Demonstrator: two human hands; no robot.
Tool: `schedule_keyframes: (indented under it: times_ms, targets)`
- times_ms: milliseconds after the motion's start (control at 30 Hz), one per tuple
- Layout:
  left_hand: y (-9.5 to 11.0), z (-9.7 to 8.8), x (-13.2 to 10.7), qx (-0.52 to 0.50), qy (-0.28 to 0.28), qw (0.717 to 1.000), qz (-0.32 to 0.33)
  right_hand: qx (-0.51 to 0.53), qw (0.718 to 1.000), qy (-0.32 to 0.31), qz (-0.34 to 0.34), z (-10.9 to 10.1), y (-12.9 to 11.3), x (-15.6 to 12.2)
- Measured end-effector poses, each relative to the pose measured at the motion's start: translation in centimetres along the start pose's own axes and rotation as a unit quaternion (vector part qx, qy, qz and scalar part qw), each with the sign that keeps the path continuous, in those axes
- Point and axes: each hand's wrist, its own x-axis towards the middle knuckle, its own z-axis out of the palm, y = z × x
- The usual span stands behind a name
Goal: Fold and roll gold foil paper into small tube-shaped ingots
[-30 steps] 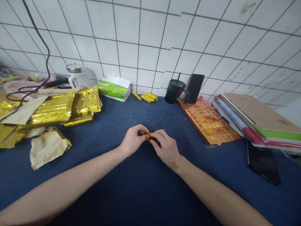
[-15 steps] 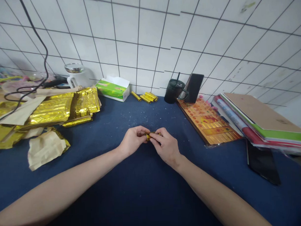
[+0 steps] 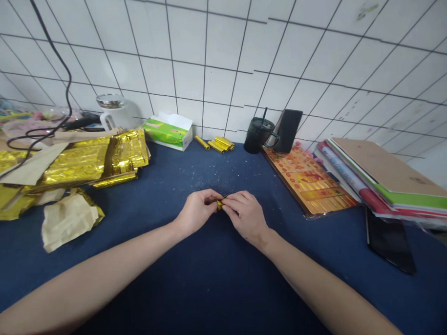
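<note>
Between my fingertips, over the middle of the dark blue table (image 3: 213,285), is a small roll of gold foil paper (image 3: 220,204). My left hand (image 3: 198,211) pinches its left end between thumb and fingers. From the other side my right hand (image 3: 247,214) is closed on it, and its fingers cover most of the roll. Several finished-looking gold paper rolls (image 3: 222,144) lie by the wall, with a single one (image 3: 202,142) beside them. A stack of gold foil paper sheets (image 3: 76,160) spreads over the left side, and a crumpled sheet (image 3: 69,219) lies in front of it.
Along the wall stand a white mug (image 3: 115,115), a green tissue pack (image 3: 169,132), a black cup with a straw (image 3: 258,135) and a propped phone (image 3: 288,131). An orange-gold packet (image 3: 312,184), stacked folders (image 3: 396,176) and a black tablet-like slab (image 3: 389,242) occupy the right. A black cable (image 3: 64,60) hangs at left.
The fingers of my right hand have flattened and come closer to my left fingertips, covering more of the gold roll. Both hands stay in nearly the same place.
</note>
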Motion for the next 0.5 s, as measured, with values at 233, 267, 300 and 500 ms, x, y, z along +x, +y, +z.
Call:
schedule_keyframes:
  times_ms: [233,267,300,500]
  targets:
    - [-0.09,-0.02,0.02,0.032,-0.004,0.999,0.028,0.000,1.000,0.006,0.001,0.00,-0.07,-0.07]
    - [-0.06,-0.03,-0.02,0.043,-0.005,0.998,0.035,0.005,1.000,0.006,-0.001,-0.04,-0.08,-0.05]
    - [-0.02,-0.04,-0.06,0.053,-0.005,0.998,0.040,0.011,1.000,0.007,-0.003,-0.07,-0.09,-0.04]
    - [-0.03,-0.06,-0.17,0.062,-0.002,0.997,0.040,0.014,1.000,0.002,0.001,-0.09,-0.25,-0.03]
